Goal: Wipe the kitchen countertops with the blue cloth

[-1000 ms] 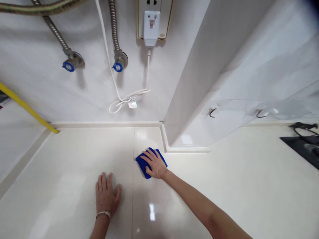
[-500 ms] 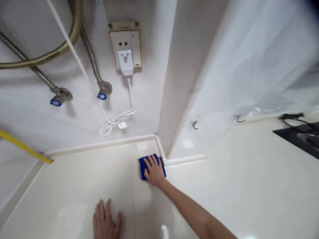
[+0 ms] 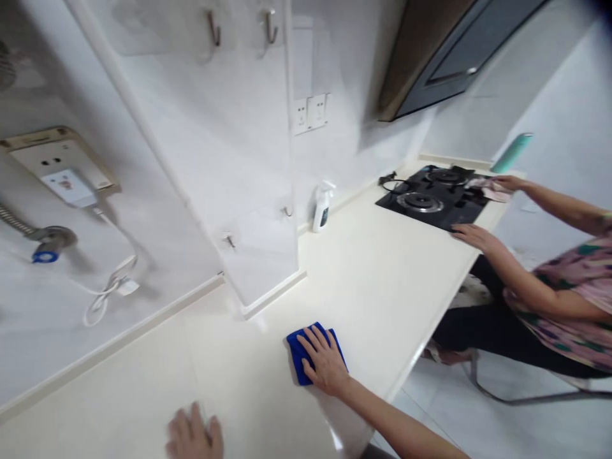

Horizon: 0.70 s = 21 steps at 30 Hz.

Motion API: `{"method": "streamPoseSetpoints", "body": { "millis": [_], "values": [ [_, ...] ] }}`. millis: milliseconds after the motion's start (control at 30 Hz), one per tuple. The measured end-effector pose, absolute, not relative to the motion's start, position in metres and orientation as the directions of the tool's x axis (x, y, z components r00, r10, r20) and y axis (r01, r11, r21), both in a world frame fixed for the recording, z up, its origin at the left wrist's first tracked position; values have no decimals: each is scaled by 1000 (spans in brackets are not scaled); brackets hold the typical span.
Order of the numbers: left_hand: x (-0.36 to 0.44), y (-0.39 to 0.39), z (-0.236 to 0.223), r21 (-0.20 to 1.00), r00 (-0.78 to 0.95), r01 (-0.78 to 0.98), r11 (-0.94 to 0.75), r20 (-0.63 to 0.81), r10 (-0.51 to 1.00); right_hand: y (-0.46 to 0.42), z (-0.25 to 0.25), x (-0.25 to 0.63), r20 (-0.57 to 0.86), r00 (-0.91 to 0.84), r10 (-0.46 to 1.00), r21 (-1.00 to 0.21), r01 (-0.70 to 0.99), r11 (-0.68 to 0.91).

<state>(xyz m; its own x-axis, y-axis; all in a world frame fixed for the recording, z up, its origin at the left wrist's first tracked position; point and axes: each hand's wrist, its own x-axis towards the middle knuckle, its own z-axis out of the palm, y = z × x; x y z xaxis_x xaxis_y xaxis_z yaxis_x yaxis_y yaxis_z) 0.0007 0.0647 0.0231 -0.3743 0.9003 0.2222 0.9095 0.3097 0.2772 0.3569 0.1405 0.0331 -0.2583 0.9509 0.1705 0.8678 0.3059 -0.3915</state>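
A folded blue cloth (image 3: pixel 299 358) lies on the white countertop (image 3: pixel 377 280), just out from the base of the wall column. My right hand (image 3: pixel 326 364) presses down on it, fingers spread and slightly curved over the fabric, so the cloth is held between palm and counter. To the left, near the bottom edge of the view, my left hand (image 3: pixel 194 436) is over the counter with its fingers apart and nothing in it. It is a little blurred, and whether it touches the surface I cannot tell.
The column (image 3: pixel 215 159) juts out, bearing several hooks. A white spray bottle (image 3: pixel 322 208) stands behind it by the wall. Further right, another person (image 3: pixel 568 287) sits at a black gas hob (image 3: pixel 430 196), one hand on a pale cloth (image 3: pixel 492 189). A green canister (image 3: pixel 512 153) stands beyond.
My view has swung right, bringing the hob and the other person into sight. My right hand and the blue cloth have slid from the inner corner to the column's front right.
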Motion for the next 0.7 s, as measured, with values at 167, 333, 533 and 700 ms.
{"method": "streamPoseSetpoints", "body": {
  "millis": [167,333,533,700],
  "values": [
    [153,117,20,419,147,878,-233,228,962,142,25,376,215,-200,956,-551,783,287],
    [253,133,9,423,356,806,-415,214,910,127,17,403,199,-329,923,-544,747,383],
    [259,127,-10,217,454,828,-517,281,845,83,-18,464,357,-119,926,-505,810,299],
    [258,143,3,185,491,828,-529,218,844,78,-37,532,497,163,852,-472,875,108]
  ]
}}
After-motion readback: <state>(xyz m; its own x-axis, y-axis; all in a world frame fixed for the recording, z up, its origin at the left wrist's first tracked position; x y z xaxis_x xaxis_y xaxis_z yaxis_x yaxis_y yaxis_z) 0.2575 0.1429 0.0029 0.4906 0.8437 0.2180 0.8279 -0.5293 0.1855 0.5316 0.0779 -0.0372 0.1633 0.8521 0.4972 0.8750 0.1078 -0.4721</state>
